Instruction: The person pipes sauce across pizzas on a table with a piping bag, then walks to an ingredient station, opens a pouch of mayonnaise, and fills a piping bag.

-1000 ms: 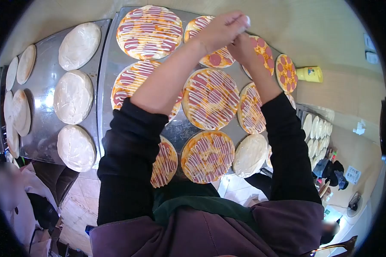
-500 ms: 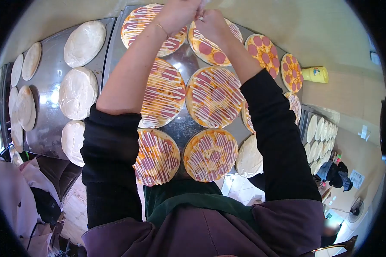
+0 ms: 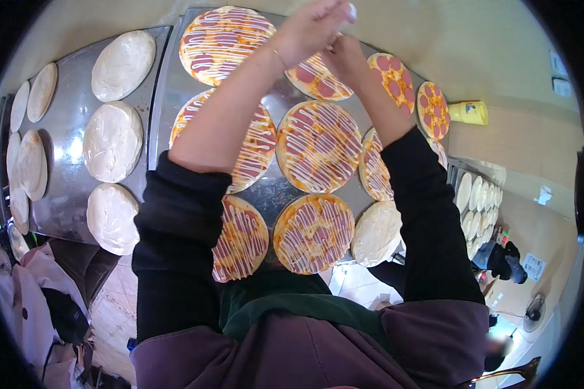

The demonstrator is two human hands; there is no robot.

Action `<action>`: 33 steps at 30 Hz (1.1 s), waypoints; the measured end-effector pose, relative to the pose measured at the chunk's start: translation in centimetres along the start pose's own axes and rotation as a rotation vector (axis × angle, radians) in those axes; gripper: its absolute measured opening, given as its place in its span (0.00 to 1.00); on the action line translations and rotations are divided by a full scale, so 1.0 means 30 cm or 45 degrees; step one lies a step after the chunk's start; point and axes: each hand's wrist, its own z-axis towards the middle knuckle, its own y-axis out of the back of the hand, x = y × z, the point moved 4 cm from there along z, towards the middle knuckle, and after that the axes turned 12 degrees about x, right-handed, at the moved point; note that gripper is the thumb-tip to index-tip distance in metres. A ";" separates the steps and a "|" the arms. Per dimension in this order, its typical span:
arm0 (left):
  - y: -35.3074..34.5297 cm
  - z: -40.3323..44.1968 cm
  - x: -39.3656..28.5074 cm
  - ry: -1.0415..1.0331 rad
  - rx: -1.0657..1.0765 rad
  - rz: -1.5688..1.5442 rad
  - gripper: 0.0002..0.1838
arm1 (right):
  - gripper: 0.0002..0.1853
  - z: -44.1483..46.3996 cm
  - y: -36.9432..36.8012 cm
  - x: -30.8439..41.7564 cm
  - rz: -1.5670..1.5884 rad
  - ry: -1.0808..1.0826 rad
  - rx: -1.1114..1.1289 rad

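My left hand [image 3: 310, 32] is closed around a white piping bag [image 3: 351, 12], of which only a small end shows past the fingers. Just below it, my right hand [image 3: 345, 59] has its fingers curled closed against the bag's lower part, mostly hidden. Both hands are above a pepperoni pizza [image 3: 318, 78] at the back, partly striped with white sauce. To its left is a fully striped pizza [image 3: 224, 42]. Another striped pizza [image 3: 320, 146] lies nearer, in the middle of the metal table [image 3: 266, 211].
Sauce-free pepperoni pizzas [image 3: 433, 110] lie at the back right beside a yellow cup [image 3: 470, 113]. Plain dough rounds [image 3: 112, 141] cover a second metal table on the left. More rounds [image 3: 477, 198] stand on the far right. A wall runs behind the table.
Both hands have moved right and slightly down across the back pizza. The view has shifted a little, and the left-hand back pizza is less covered by my arm.
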 end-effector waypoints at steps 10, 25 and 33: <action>0.003 -0.044 -0.021 0.017 -0.095 0.100 0.14 | 0.08 -0.001 -0.033 0.018 0.115 -0.039 0.072; 0.058 -0.074 -0.097 0.015 -0.153 -0.006 0.12 | 0.10 0.062 -0.042 0.102 0.302 0.009 -0.061; -0.065 -0.046 0.052 -0.008 -0.126 -0.080 0.15 | 0.06 -0.093 -0.010 0.007 0.051 -0.033 0.001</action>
